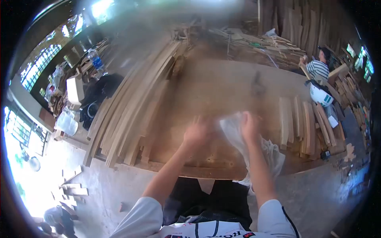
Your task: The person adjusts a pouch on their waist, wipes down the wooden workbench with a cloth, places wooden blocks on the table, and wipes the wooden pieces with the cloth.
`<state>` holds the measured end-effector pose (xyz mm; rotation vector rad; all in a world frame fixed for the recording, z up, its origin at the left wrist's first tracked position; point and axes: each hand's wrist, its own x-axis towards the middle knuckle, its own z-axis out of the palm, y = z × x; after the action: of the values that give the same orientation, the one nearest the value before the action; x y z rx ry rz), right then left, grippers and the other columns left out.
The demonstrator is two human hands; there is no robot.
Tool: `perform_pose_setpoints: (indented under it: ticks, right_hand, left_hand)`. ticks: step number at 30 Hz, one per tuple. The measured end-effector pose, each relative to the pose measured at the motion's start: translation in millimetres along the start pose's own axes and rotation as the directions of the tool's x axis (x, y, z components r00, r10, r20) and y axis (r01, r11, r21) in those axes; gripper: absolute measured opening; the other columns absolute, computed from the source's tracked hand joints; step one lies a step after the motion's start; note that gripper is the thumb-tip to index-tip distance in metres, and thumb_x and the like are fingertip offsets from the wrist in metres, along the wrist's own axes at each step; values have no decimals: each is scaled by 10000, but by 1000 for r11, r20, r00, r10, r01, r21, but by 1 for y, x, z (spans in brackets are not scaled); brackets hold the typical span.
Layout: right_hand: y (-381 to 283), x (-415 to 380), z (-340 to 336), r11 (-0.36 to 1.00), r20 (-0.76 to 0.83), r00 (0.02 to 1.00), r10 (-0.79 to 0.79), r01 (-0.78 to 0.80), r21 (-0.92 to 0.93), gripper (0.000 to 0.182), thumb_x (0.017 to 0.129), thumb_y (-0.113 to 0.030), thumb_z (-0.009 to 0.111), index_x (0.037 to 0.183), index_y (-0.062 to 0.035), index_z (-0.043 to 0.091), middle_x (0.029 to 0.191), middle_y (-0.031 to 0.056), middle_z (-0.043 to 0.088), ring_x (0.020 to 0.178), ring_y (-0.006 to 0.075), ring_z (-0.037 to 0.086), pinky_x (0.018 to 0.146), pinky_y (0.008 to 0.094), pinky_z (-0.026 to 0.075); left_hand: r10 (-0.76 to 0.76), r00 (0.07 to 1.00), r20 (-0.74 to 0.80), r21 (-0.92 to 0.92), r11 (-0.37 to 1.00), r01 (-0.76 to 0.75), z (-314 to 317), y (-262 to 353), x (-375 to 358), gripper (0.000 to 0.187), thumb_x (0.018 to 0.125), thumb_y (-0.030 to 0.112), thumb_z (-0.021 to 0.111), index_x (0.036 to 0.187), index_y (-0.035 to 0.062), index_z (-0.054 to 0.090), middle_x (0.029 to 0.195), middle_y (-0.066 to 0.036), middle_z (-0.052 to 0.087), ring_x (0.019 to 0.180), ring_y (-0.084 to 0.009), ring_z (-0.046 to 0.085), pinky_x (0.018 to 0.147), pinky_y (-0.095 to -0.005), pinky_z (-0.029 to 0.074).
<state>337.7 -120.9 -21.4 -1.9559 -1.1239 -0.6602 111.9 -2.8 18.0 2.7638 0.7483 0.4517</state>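
Over the near part of a wooden table (pixel 210 172), my right hand (pixel 251 126) grips a whitish, translucent cloth or plastic sheet (pixel 234 130). The sheet hangs down past my right forearm and over the table's front edge. My left hand (pixel 196 131) is just left of the sheet, above the brown tabletop, and looks apart from it. Motion blurs its fingers, so their pose is unclear.
Long wooden strips (pixel 135 99) lie along the table's left side. Shorter wood pieces (pixel 303 125) rest at the right, near a white container (pixel 320 94). A person in a striped shirt (pixel 317 69) is beyond it. Bottle (pixel 96 61) at the left.
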Motion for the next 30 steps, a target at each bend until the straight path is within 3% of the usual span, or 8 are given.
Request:
perform_pose_setpoints:
  ticks: [2, 6, 9, 13, 18, 22, 27, 30]
  right_hand:
    - [-14, -3, 0, 994, 31, 998, -62, 65, -93, 87, 880, -103, 616, 947, -127, 666, 840, 95, 684, 873, 309, 630, 853, 462, 407]
    - [-54, -8, 5, 967, 121, 960, -253, 247, 58, 72, 884, -113, 628, 946, -131, 660, 847, 83, 684, 880, 299, 618, 899, 446, 385]
    - [-52, -8, 7, 943, 88, 939, -334, 332, 29, 60, 889, -136, 646, 947, -124, 652, 822, 68, 672, 858, 289, 618, 910, 447, 378]
    - [-22, -11, 14, 993, 165, 983, -85, 71, 90, 103, 861, -114, 670, 963, -131, 660, 724, 35, 564, 726, 253, 571, 848, 416, 419]
    - [-6, -9, 22, 996, 157, 988, 10, -23, 83, 111, 863, -134, 668, 973, -115, 662, 730, 67, 593, 735, 281, 594, 830, 430, 447]
    - [-9, -6, 17, 999, 215, 976, 39, -32, -36, 113, 866, -128, 660, 974, -97, 670, 798, 116, 645, 791, 328, 630, 798, 454, 481]
    - [8, -9, 41, 978, 214, 974, 69, -109, 178, 110, 854, -59, 655, 958, -87, 679, 778, 120, 642, 750, 296, 631, 692, 429, 503]
    - [10, -8, 45, 957, 261, 957, 124, -185, 224, 111, 858, -60, 660, 965, -78, 682, 788, 123, 643, 723, 286, 636, 649, 410, 512]
  left_hand:
    - [30, 999, -42, 37, 999, -29, 17, -11, 1, 723, 795, 419, 751, 1401, 105, 512, 1281, -167, 522, 1243, -352, 479, 1047, -446, 427]
    - [94, 981, -171, 159, 985, -67, 46, -31, 0, 734, 748, 359, 779, 1390, 118, 516, 1257, -147, 529, 1223, -338, 489, 1015, -447, 436]
    - [29, 994, -109, 126, 992, -15, 19, -16, -6, 719, 751, 362, 780, 1361, 79, 526, 1240, -163, 527, 1192, -336, 501, 975, -441, 448]
    - [-179, 978, -103, 225, 954, 198, 21, -14, -4, 696, 763, 368, 771, 1318, 20, 535, 1205, -195, 523, 1158, -340, 510, 937, -445, 456]
    - [-352, 926, -135, 192, 908, 373, -14, -43, -3, 666, 782, 326, 754, 1323, 10, 525, 1191, -214, 513, 1144, -354, 514, 918, -455, 458]
    - [-308, 910, -277, 300, 872, 387, -53, -85, -5, 617, 830, 329, 700, 1355, 57, 521, 1212, -229, 517, 1121, -362, 522, 876, -453, 460]
    - [-428, 879, -208, 339, 812, 475, -128, -133, -13, 670, 878, 364, 647, 1465, 128, 426, 1304, -261, 484, 1173, -404, 504, 993, -494, 396]
    - [-460, 838, -295, 363, 757, 544, -120, -157, -33, 784, 891, 441, 629, 1550, 169, 302, 1417, -292, 402, 1287, -447, 431, 1079, -550, 312]
